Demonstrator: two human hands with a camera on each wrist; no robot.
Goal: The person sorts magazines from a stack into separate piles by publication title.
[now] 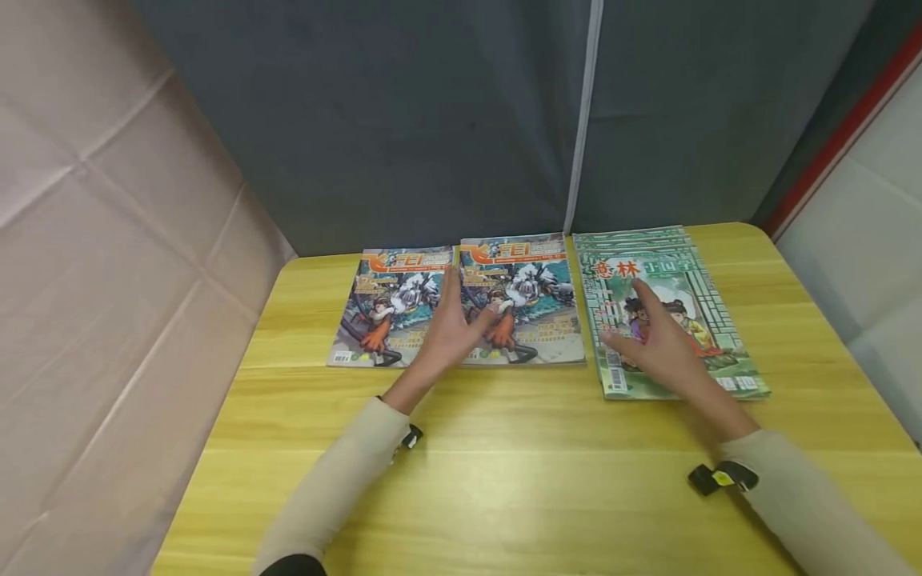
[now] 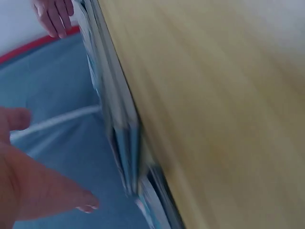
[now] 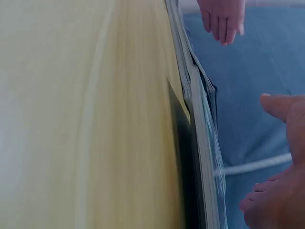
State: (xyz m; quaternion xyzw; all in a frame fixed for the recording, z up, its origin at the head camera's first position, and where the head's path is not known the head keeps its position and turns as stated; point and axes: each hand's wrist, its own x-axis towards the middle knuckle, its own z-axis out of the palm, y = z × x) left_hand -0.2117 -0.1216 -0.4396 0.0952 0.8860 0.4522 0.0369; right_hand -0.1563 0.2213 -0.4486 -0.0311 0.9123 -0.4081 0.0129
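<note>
My left hand [image 1: 448, 328] hovers over two comic magazines with matching orange-lettered covers, a left one [image 1: 382, 312] and a middle one [image 1: 540, 320], side by side on the table. Its thumb is spread from straight fingers, and nothing is in its grasp. Above a fanned pile of green magazines [image 1: 684, 288] on the right is my right hand [image 1: 659, 340], also with straight fingers and thumb apart, holding nothing. In the left wrist view the left thumb [image 2: 71, 198] is above the magazine edges [image 2: 126, 143]. The right wrist view shows a gap between the right hand [image 3: 286, 191] and the magazines.
The wooden table [image 1: 504, 464] stands against a dark grey curtain [image 1: 432, 120] with a white seam. A pale cloth wall [image 1: 108, 280] rises at the left, and a white panel [image 1: 864, 224] with a red edge at the right.
</note>
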